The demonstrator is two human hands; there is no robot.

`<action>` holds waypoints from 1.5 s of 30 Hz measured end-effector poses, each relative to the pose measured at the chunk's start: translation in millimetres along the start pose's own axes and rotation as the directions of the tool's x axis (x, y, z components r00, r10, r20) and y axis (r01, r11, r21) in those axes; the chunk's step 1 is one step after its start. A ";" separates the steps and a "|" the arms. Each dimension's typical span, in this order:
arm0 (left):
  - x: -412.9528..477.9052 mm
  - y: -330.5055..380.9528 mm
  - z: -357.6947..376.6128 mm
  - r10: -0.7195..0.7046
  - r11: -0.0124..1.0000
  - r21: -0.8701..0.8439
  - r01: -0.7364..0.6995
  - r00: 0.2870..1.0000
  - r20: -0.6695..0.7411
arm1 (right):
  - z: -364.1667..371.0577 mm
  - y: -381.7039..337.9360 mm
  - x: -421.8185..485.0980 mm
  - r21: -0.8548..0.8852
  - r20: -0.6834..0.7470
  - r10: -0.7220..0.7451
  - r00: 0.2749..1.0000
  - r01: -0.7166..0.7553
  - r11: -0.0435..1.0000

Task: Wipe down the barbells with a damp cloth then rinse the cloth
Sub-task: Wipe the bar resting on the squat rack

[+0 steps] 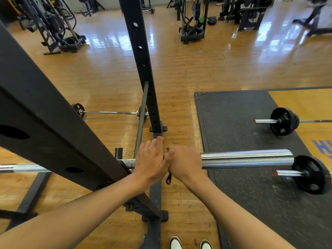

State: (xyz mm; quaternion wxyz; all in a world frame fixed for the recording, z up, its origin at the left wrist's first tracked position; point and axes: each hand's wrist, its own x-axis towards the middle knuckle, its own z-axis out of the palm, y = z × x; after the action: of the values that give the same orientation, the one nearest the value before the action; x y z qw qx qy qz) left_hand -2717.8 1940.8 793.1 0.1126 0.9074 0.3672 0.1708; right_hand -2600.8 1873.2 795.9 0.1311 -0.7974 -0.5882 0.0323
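A: Place of the barbell [246, 159]?

B: Near, laid crosswise on the black rack [142, 69], running left to right. Chrome sleeve sticking out to the right, above the edge of the dark mat [251, 194].

A: And the left hand [150, 159]?

B: Laid over the bar just right of the slanted rack beam [53, 123]. Fingers fairly straight, pointing far, gripping nothing visibly. Touching the right hand [186, 163] along the thumb side.

A: Right hand, then?

B: Curled over the bar where the sleeve begins. Wrapped round the cloth [167, 150], by the look of it, with only a green scrap peeking out by the thumb, between the two hands. Rest of it hidden. Below the hands, a dark loop [168, 178] dangling; cannot tell from what.

A: Anything else around?

B: On the mat, right: a farther barbell [265, 121] and a nearer barbell [287, 173], each with a black plate. A thin barbell [107, 112] on the wooden floor [179, 78], far left, behind the rack. A bare grey bar [142, 108] leaning against the upright. White shoe tips [176, 243] at the near edge. Gym machines [192, 24] well apart, at the far side.
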 end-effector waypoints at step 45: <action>-1.2 2.3 -3.2 -0.103 0.991 0.098 0.088 0.982 0.157 | 21.8 16.5 -17.5 -0.009 -0.155 -0.335 0.929 0.338 0.941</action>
State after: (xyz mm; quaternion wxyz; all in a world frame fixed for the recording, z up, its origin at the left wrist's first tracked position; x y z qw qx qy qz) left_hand -2718.5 1938.6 796.6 0.1089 0.9038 0.4072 0.0742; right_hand -2595.3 1855.8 769.0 0.1867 -0.6838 -0.7038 -0.0472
